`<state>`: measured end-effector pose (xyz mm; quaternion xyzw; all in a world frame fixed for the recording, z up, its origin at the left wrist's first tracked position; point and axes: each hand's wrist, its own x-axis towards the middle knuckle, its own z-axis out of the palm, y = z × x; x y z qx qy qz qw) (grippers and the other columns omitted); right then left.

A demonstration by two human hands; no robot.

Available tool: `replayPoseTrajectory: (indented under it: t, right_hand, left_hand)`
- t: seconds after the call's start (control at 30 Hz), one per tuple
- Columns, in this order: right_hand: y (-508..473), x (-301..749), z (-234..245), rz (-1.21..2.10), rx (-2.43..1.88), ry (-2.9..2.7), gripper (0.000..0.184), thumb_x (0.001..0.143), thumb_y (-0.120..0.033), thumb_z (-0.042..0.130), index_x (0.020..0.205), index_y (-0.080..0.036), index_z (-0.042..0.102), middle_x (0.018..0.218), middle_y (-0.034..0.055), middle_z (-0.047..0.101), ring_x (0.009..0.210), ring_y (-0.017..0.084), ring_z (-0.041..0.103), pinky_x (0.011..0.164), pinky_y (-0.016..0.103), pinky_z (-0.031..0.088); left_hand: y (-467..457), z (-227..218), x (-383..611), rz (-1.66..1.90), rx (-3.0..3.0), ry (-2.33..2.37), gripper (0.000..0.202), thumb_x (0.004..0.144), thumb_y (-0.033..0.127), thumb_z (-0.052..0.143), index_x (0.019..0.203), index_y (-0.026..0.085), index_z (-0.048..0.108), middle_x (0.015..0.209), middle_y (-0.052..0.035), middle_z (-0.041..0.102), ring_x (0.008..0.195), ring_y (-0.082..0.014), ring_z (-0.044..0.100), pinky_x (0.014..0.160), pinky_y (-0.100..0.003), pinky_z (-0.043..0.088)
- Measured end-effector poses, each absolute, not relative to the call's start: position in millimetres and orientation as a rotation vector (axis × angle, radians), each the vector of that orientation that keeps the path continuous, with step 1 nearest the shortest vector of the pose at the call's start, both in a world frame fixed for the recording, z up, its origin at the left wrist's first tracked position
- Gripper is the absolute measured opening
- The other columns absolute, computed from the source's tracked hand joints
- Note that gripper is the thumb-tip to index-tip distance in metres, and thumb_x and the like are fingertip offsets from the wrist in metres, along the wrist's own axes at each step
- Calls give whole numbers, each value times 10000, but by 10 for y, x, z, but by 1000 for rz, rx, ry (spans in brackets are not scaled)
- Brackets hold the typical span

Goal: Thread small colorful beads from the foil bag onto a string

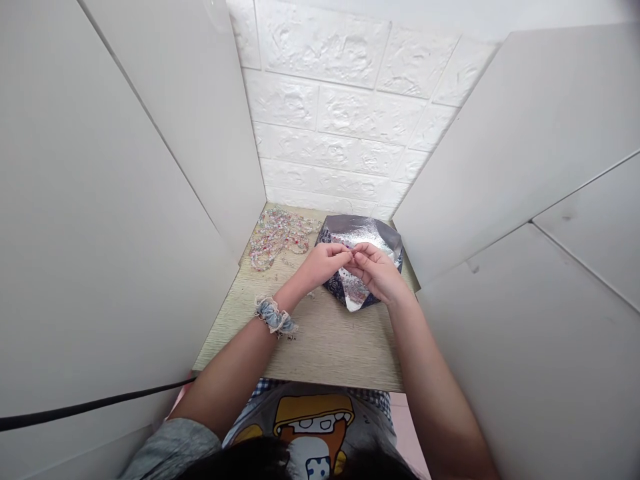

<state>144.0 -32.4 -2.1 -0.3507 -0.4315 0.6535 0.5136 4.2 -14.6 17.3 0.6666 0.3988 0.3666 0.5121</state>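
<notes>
My left hand and my right hand meet fingertip to fingertip above a wide-open silver foil bag with a blue patterned outside. Both hands are pinched shut on something tiny that I cannot make out. Small beads lie in the bag's mouth below my fingers. A heap of finished colourful bead strings lies on the wooden table to the left of my left hand. A blue lace scrunchie sits on my left wrist.
White panels wall in the narrow table on the left and right. A white brick-pattern wall closes the back. A black cable runs along the lower left.
</notes>
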Motion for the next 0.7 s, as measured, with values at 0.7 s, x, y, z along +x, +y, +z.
replayPoseTrajectory:
  t: [0.7]
  right_hand:
    - [-334, 1449, -5, 1582, -800, -1001, 146, 671, -240, 652, 750, -204, 535, 757, -30, 590, 740, 87, 593, 797, 237, 471]
  left_hand:
    - [-92, 74, 49, 951, 1616, 942, 251, 698, 341, 472, 650, 119, 579, 660, -8, 565, 652, -103, 484, 608, -211, 364]
